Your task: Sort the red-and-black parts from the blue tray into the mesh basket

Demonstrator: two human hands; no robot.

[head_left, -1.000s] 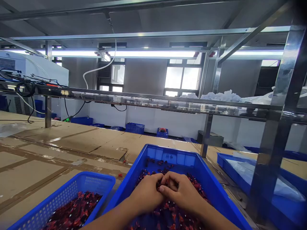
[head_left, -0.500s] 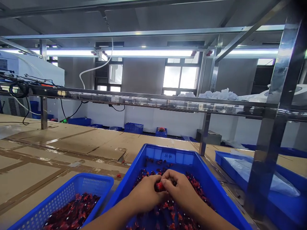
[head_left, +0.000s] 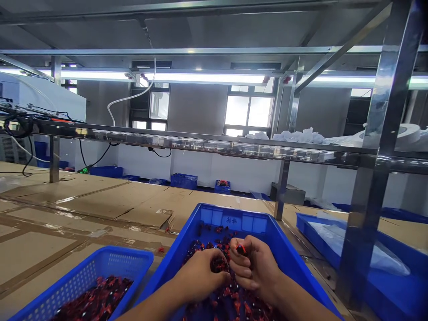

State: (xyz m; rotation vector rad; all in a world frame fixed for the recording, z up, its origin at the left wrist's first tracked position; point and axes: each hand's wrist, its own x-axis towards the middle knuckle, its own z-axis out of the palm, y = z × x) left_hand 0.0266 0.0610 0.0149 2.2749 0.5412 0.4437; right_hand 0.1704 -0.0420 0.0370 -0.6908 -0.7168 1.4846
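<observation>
From where I sit, both forearms reach in from the bottom corners of the view and dip into a large blue plastic crate (head_left: 234,213). My left grip (head_left: 200,281) is curled loosely, its fingers turned inward around a small dark clump (head_left: 219,265) of pieces, and its palm faces the right grip. My right grip (head_left: 250,267) is narrow: the hand stands on its side, with the thumb and curled fingers pinching a small dark piece with a red strand (head_left: 240,249).

The two grips sit just beside each other, above a heap of dark red pieces (head_left: 230,298) in the crate's near half. The pieces are too small for me to make out in detail. Left of the left grip, a blue mesh basket (head_left: 123,255) holds a similar dark red heap (head_left: 93,296) and rests on the cardboard-covered tabletop (head_left: 83,200). Right of the right grip, beyond the crate's wall, lies a blue tray (head_left: 321,218) lined with white plastic sheeting (head_left: 354,245), near a steel upright (head_left: 377,156).
</observation>
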